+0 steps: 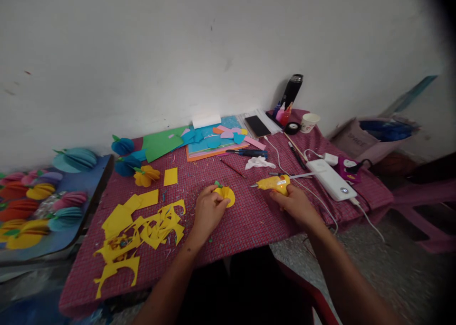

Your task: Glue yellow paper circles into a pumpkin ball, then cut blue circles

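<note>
Between the fingers of my left hand [209, 207] is a yellow paper pumpkin [228, 195] with a small green tip at its top, held just above the table. My right hand [292, 202] is wrapped round the handle of a yellow glue gun [275, 184]. Its nozzle points left toward the pumpkin, with a gap between them. A pale glue stick [306, 175] juts from the back of the gun. Left of my left hand lie yellow paper scraps [156, 225] and a yellow paper square [170, 176].
A checked cloth covers the table [245, 230]. At the back are coloured sheets [162, 144], a phone [257, 126], a black flask [292, 91] and a paper cup [309, 123]. A white power bank [331, 180] with cables lies right. Finished paper pumpkins [67, 218] fill a blue board at left.
</note>
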{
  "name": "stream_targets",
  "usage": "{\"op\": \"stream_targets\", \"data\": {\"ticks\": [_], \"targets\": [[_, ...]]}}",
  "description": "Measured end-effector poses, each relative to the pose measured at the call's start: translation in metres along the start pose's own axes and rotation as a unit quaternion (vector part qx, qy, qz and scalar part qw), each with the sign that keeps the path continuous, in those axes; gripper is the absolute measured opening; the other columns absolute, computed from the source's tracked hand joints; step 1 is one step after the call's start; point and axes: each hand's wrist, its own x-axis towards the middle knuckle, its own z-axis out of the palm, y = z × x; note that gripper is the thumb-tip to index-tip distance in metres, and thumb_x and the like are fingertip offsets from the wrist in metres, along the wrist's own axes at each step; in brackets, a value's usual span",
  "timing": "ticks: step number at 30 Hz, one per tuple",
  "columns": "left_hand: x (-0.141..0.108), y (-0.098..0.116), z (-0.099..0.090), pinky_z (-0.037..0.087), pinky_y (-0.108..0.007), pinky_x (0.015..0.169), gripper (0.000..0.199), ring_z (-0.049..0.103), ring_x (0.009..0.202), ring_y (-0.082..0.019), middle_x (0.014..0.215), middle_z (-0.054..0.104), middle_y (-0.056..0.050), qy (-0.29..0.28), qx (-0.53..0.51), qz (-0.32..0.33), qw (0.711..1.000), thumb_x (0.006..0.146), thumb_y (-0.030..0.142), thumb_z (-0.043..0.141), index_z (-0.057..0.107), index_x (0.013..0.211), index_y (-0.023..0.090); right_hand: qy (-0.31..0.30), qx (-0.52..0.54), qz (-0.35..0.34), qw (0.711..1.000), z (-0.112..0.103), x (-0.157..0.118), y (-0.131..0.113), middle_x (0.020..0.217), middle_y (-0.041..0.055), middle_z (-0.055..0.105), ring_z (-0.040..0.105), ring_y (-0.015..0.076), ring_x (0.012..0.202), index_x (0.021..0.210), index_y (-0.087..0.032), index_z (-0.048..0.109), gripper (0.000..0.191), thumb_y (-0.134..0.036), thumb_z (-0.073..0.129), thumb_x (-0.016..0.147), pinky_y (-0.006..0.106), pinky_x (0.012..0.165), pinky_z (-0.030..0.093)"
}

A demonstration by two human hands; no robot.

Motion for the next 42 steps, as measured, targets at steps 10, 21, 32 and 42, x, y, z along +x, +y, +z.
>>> {"op": "stream_targets", "data": {"ticks": [10,21,32,42], "targets": [[0.000,0.003,-0.002,0.048,-0.038,0.097,0.023,0.062,0.105,-0.021,0.111,0.067,-0.008,-0.011,0.043,0.036,0.998,0.090,0.026,0.063,0.067,0.068,0.018,-0.010,-0.036,-0.009,0.999,0.013,-0.003,-0.023,0.059,0.0019,0.061,0.053,0.0159,0.050,0.075,-0.019,0.060,0.029,-0.047,0.065,0.078,0.027,0.047,0.035],[-0.004,0.020,0.004,0.044,-0.047,0.097,0.004,0.057,0.111,-0.029,0.120,0.063,-0.011,-0.002,0.182,0.048,0.982,0.081,0.022,0.065,0.067,0.081,0.019,0.040,-0.224,-0.082,0.970,0.022,0.002,-0.024,0.083,0.0113,0.072,0.066,0.0232,0.071,0.087,-0.016,0.065,0.032,-0.047,0.060,0.083,0.029,0.057,0.038],[-0.007,0.022,0.002,0.045,-0.043,0.095,0.011,0.056,0.108,-0.026,0.115,0.061,-0.009,-0.022,0.190,0.057,0.980,0.089,0.027,0.059,0.067,0.083,0.020,0.054,-0.434,-0.123,0.891,0.039,-0.005,-0.048,0.088,0.0137,0.074,0.071,0.0273,0.077,0.103,-0.013,0.062,0.034,-0.042,0.055,0.089,0.031,0.063,0.040],[-0.009,0.018,0.003,0.042,-0.046,0.100,0.014,0.054,0.115,-0.028,0.123,0.059,-0.010,-0.025,0.172,0.068,0.982,0.090,0.029,0.060,0.072,0.090,0.022,0.050,-0.465,-0.157,0.870,0.039,-0.006,-0.050,0.091,0.0133,0.074,0.070,0.0259,0.079,0.107,-0.013,0.060,0.033,-0.039,0.054,0.089,0.030,0.065,0.041]]}}
